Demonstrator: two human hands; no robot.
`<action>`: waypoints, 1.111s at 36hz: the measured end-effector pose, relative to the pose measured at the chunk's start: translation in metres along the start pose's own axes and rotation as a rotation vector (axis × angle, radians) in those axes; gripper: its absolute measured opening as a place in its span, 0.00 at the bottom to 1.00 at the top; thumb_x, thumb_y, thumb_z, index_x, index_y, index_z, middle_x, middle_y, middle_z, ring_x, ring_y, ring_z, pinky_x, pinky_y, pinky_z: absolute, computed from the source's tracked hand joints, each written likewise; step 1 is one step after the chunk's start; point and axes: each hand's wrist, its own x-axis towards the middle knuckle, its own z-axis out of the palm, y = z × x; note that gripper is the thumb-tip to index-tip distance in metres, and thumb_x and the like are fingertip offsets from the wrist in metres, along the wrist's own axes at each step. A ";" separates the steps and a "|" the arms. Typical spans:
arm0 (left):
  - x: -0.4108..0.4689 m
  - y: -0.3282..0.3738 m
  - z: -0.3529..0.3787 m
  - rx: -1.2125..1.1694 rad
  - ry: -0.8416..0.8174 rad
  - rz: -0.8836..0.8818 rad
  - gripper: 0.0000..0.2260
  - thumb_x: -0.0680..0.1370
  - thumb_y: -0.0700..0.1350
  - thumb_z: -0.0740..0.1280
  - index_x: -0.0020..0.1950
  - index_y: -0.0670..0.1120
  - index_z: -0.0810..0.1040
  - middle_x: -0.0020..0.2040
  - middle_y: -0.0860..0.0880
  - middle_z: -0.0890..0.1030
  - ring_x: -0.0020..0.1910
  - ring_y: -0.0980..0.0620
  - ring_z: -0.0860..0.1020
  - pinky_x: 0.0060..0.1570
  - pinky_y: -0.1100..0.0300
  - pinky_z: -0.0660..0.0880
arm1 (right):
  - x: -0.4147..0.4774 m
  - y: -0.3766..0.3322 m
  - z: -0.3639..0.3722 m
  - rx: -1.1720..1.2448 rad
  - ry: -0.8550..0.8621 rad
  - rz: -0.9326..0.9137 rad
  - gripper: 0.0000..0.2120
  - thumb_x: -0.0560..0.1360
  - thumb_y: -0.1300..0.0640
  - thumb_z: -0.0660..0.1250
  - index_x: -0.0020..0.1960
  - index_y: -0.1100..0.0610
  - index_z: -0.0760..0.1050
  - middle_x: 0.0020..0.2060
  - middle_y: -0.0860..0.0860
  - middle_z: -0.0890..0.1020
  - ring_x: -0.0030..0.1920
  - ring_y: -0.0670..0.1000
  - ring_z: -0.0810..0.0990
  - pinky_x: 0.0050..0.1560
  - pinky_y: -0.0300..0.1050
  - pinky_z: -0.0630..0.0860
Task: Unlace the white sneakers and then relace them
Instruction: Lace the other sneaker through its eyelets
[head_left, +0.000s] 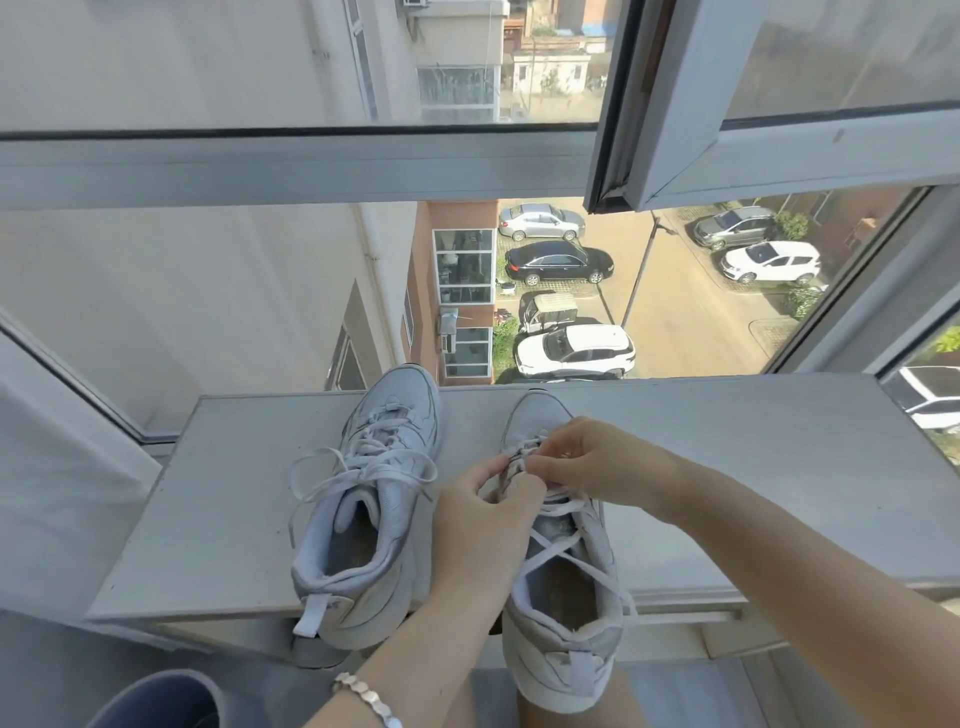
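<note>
Both hands meet over the right sneaker (566, 629), which stands on a pale grey surface (234, 493) by the window, toe pointing away from the person and heel hanging a little over the near edge. The left hand (483, 519) comes up from below with its fingers curled in, thumb and fingertips closed on the sneaker's upper at the lacing. The right hand (597, 462) reaches in from the right side, touching the left hand, and its fingers are bent tight together, pinching the white lace (545, 545) near the front eyelets. Just below the hands that lace crosses loosely over the tongue and trails down past the collar – slack, with no knot to be seen.

The left sneaker (395, 504) stands just to the left of the left hand, close beside its mate and turned slightly leftward. Its own shoelace (374, 431) is threaded through the eyelets, the ends lying in loose loops spread out on both sides of the shoe.

A bracelet of pale flat links (363, 696) circles the left wrist. Down to the left of that wrist sits the rim of a round blue-grey container (156, 701), only partly in view.

Beyond the hands, a window sash (779, 156) stands swung open – and far below, parked cars line a street, a white car (576, 351) nearest.
</note>
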 end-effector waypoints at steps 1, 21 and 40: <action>-0.001 0.001 0.001 0.024 0.011 0.014 0.14 0.73 0.46 0.69 0.58 0.51 0.80 0.49 0.56 0.82 0.46 0.63 0.78 0.34 0.77 0.71 | 0.002 0.002 0.000 0.028 -0.004 0.021 0.11 0.76 0.50 0.65 0.42 0.56 0.81 0.40 0.53 0.81 0.40 0.48 0.76 0.46 0.41 0.72; -0.002 0.006 0.001 0.080 0.038 0.056 0.07 0.75 0.47 0.67 0.52 0.55 0.79 0.47 0.60 0.79 0.40 0.65 0.76 0.33 0.74 0.68 | -0.009 0.017 0.002 0.684 -0.047 -0.049 0.07 0.76 0.62 0.63 0.43 0.63 0.78 0.37 0.54 0.81 0.38 0.47 0.79 0.41 0.36 0.74; 0.036 0.050 -0.018 0.796 -0.526 0.182 0.08 0.76 0.53 0.66 0.43 0.50 0.77 0.47 0.52 0.76 0.46 0.54 0.74 0.44 0.61 0.68 | -0.042 0.013 0.007 0.246 0.213 0.085 0.10 0.71 0.55 0.71 0.49 0.55 0.74 0.39 0.49 0.75 0.37 0.46 0.75 0.34 0.35 0.73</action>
